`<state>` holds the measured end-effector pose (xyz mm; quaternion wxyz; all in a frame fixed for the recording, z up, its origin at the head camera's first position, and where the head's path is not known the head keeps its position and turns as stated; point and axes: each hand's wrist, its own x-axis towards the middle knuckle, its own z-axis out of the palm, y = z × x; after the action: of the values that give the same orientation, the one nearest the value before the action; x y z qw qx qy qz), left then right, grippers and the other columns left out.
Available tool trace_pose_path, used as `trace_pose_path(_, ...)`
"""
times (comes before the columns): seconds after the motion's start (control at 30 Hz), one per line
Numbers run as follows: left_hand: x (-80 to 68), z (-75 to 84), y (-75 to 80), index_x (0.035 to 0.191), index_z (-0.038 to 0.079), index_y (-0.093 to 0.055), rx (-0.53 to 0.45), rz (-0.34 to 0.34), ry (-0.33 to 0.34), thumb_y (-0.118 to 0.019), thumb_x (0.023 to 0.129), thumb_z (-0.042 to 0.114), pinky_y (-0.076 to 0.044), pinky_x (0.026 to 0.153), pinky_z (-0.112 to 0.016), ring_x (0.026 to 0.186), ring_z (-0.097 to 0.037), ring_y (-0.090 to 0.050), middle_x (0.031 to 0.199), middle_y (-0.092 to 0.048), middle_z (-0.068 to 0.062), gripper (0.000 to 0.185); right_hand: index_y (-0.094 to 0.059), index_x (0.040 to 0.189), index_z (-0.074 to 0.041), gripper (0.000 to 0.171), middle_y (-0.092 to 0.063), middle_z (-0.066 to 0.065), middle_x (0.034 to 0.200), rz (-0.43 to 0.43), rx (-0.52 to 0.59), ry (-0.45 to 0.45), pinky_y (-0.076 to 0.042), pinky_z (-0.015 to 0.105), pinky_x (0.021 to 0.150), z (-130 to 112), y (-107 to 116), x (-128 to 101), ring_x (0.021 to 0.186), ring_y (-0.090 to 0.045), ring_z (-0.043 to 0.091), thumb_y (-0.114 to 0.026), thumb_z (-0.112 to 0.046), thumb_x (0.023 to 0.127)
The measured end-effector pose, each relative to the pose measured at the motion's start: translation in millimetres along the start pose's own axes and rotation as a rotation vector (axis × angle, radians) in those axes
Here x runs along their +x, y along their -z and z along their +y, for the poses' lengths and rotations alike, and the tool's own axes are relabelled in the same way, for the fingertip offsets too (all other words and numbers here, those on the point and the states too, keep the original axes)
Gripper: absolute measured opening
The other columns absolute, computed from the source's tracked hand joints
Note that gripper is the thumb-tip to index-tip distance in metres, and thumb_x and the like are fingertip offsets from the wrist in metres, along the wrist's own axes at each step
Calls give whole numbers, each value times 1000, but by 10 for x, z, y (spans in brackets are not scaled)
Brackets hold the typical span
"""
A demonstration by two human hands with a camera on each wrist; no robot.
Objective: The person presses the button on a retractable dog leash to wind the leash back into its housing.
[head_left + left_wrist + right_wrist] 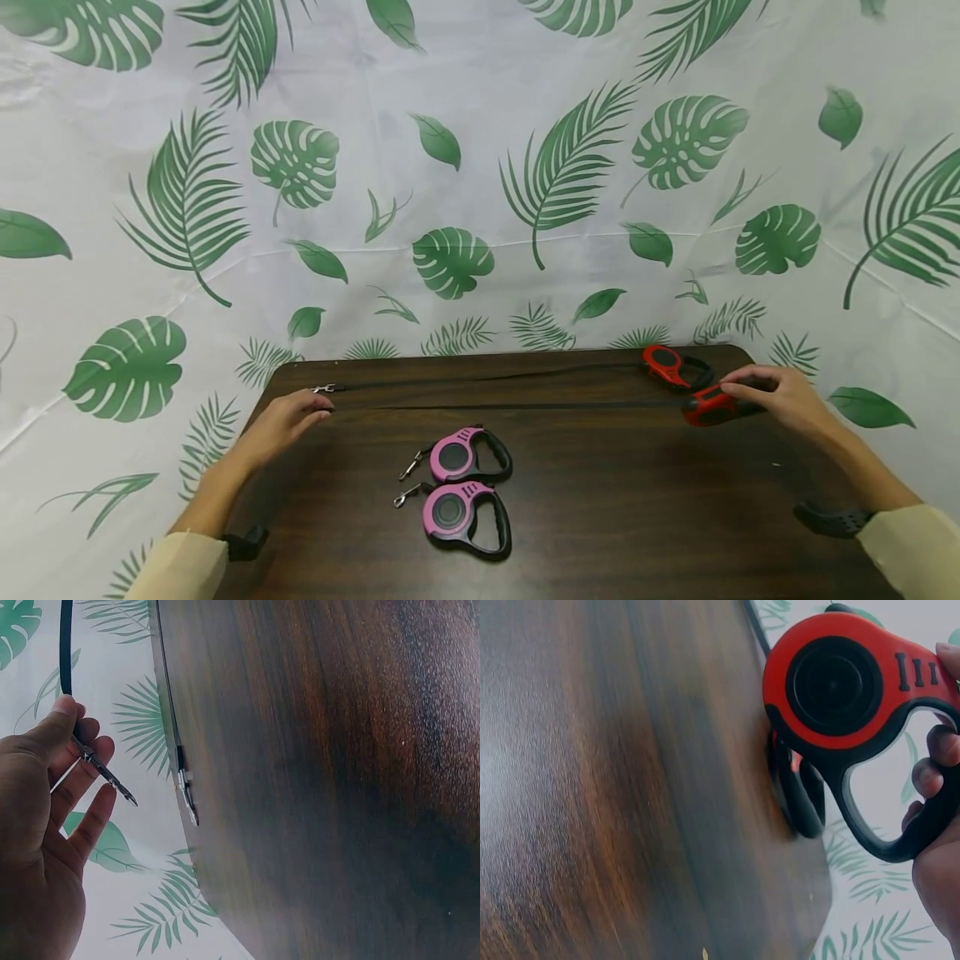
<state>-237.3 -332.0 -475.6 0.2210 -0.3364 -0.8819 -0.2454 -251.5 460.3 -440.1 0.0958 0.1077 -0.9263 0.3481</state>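
My right hand grips a red retractable leash by its black handle at the table's right edge; in the right wrist view the fingers curl through the handle of the red leash. Its black strap runs left across the table to my left hand. That hand pinches the strap's metal clip between thumb and fingers. A second red leash lies behind, its strap stretched to a clip on the table's left edge.
Two pink retractable leashes lie side by side on the dark wooden table, clips pointing left. A leaf-printed white cloth covers the backdrop and hangs around the table. Both table ends sit close to my hands.
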Motion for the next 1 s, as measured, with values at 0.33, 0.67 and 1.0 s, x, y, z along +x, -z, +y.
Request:
trace_pose_path(0.33,12,32,-20,102,1,-75,-8,-16,15,-80,85,-10,-61,72,-41,85,-20,-72,94,-74,-3,21,-79,109,-10,16,-70,-8,89,3,33,40,-40,30,58,-126,-121,12,70,-50,12,-78,-22,98)
trace_pose_path(0.67,58,88,-69,103,2,-75,-25,-45,33,-80,88,-6,-61,74,-43,87,-20,-73,95,-73,0,18,-79,109,-11,17,-62,-4,80,-9,55,28,-36,33,54,-197,-216,-36,63,-46,15,-78,-24,98)
trace_pose_path(1.0,55,107,-75,102,1,-75,-24,-31,21,-80,87,-8,-57,90,-21,88,-23,-73,96,-74,-2,19,-79,110,-11,19,-69,-4,86,-3,54,27,-37,31,58,-251,-293,-20,69,-47,15,-77,-26,99)
